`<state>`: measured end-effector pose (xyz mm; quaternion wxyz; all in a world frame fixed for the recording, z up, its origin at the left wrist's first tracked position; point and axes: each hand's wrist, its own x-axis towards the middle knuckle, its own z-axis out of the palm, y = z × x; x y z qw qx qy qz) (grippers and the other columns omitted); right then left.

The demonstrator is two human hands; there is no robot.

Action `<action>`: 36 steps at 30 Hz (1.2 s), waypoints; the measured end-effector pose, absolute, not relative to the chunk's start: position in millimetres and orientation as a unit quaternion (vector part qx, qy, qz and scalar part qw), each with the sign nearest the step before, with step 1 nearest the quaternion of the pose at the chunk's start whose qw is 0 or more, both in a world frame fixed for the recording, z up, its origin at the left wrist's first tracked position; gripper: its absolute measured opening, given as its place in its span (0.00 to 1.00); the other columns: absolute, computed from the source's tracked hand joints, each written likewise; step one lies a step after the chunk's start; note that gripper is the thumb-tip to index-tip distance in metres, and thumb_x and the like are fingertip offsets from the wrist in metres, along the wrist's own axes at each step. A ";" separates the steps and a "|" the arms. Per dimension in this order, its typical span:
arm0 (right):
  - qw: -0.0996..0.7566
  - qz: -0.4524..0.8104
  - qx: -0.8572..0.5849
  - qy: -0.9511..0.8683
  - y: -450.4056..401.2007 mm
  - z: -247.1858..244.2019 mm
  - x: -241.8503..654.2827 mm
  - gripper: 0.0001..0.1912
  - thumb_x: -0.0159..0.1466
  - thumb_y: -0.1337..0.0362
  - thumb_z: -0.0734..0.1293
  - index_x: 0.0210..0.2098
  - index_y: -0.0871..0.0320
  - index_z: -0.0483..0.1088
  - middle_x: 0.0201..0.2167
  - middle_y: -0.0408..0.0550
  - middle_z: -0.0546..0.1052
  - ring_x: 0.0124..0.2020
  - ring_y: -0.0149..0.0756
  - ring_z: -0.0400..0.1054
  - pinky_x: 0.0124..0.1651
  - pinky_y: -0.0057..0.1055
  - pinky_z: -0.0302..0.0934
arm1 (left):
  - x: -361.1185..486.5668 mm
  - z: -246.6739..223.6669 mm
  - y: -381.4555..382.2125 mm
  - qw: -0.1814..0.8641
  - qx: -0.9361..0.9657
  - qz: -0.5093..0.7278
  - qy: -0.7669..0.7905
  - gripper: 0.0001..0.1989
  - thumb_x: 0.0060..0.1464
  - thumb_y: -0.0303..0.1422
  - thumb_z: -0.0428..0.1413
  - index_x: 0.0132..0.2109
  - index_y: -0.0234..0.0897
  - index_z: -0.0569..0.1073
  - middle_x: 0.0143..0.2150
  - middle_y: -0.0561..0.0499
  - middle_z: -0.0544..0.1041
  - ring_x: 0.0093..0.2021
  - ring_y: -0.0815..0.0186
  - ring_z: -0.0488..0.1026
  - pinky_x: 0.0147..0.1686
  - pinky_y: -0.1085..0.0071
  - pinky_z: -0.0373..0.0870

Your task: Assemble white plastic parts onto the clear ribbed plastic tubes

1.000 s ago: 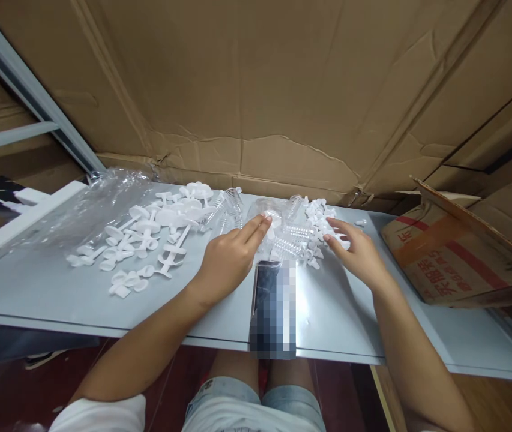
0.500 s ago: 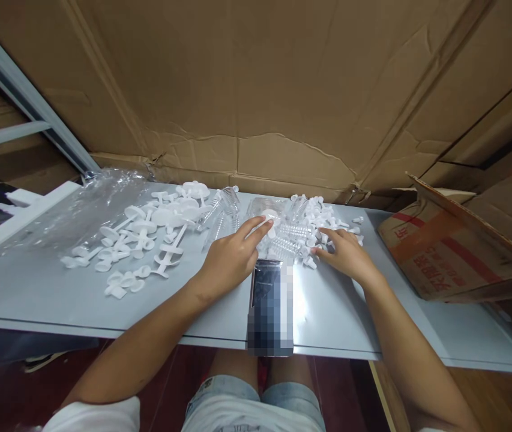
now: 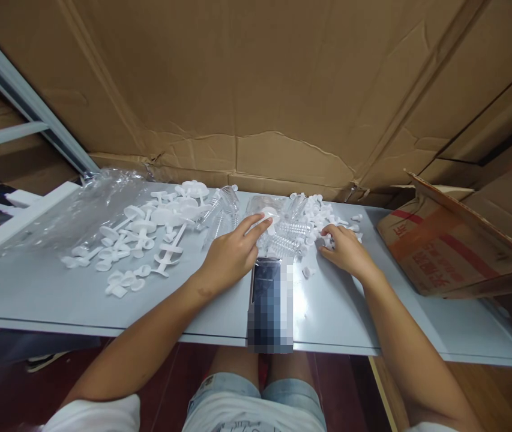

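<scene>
My left hand (image 3: 231,255) reaches over the middle of the table, its fingers closed on a white plastic piece with a round disc (image 3: 269,212). Clear ribbed plastic pieces (image 3: 285,243) lie just right of its fingertips. At the edge of a heap of small white plastic caps (image 3: 321,210), my right hand (image 3: 348,252) has its thumb and index finger curled around a small white cap (image 3: 328,241), mostly hidden by the fingers. One loose cap (image 3: 307,272) lies apart, nearer the front. Below my left hand is a phone (image 3: 267,279), its screen partly pixelated.
Several white disc-and-stem pieces (image 3: 143,228) are spread on the left of the grey table (image 3: 192,318). Behind them lie clear plastic bags (image 3: 98,207) and a white power strip (image 3: 26,216). An open cardboard box (image 3: 449,252) stands at right. Cardboard (image 3: 256,90) lines the back.
My right hand has shifted slightly and its thumb and index finger have drawn closer together. One small cap has come away from the heap toward the front. My left hand stays almost still.
</scene>
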<state>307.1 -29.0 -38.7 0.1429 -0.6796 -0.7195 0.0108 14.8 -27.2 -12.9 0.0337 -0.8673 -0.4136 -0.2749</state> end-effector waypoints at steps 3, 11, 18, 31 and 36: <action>0.149 0.001 -0.685 -0.713 -29.8 -38.0 301.9 0.11 0.56 0.63 0.65 0.39 0.54 0.66 0.39 0.52 0.72 0.44 0.49 0.64 0.41 0.38 0.60 | 14.7 -13.4 -27.8 0.030 -0.867 -0.275 -0.414 0.26 0.55 0.22 0.46 0.60 0.39 0.62 0.62 0.46 0.65 0.44 0.64 0.75 0.31 0.71 0.72; 0.170 -0.020 -0.671 -0.721 -33.7 -37.7 285.1 0.09 0.60 0.64 0.63 0.41 0.54 0.68 0.41 0.52 0.73 0.47 0.49 0.65 0.42 0.39 0.61 | 14.9 -13.3 -27.5 0.034 -0.868 -0.271 -0.414 0.26 0.55 0.22 0.46 0.60 0.39 0.62 0.62 0.46 0.64 0.45 0.63 0.75 0.32 0.70 0.73; 0.274 0.044 -0.648 -0.709 -27.1 -45.3 294.6 0.05 0.60 0.64 0.62 0.35 0.57 0.68 0.37 0.51 0.71 0.37 0.41 0.68 0.39 0.36 0.63 | 15.0 -12.3 -29.0 0.032 -0.868 -0.274 -0.413 0.26 0.55 0.22 0.45 0.60 0.39 0.62 0.62 0.46 0.65 0.44 0.63 0.75 0.32 0.70 0.73; 0.169 0.021 -0.687 -0.707 -38.5 -25.1 304.8 0.13 0.60 0.61 0.63 0.43 0.56 0.70 0.39 0.52 0.72 0.36 0.42 0.69 0.41 0.37 0.61 | 14.7 -13.1 -29.1 0.031 -0.868 -0.279 -0.410 0.26 0.55 0.22 0.45 0.60 0.39 0.61 0.63 0.46 0.64 0.43 0.64 0.75 0.32 0.70 0.73; 0.140 0.020 -0.701 -0.699 -35.0 -31.8 304.0 0.12 0.61 0.64 0.62 0.43 0.56 0.72 0.39 0.52 0.72 0.32 0.38 0.68 0.37 0.33 0.60 | 15.0 -12.4 -29.9 0.026 -0.868 -0.280 -0.410 0.26 0.55 0.22 0.45 0.60 0.38 0.61 0.62 0.45 0.65 0.44 0.63 0.75 0.31 0.71 0.72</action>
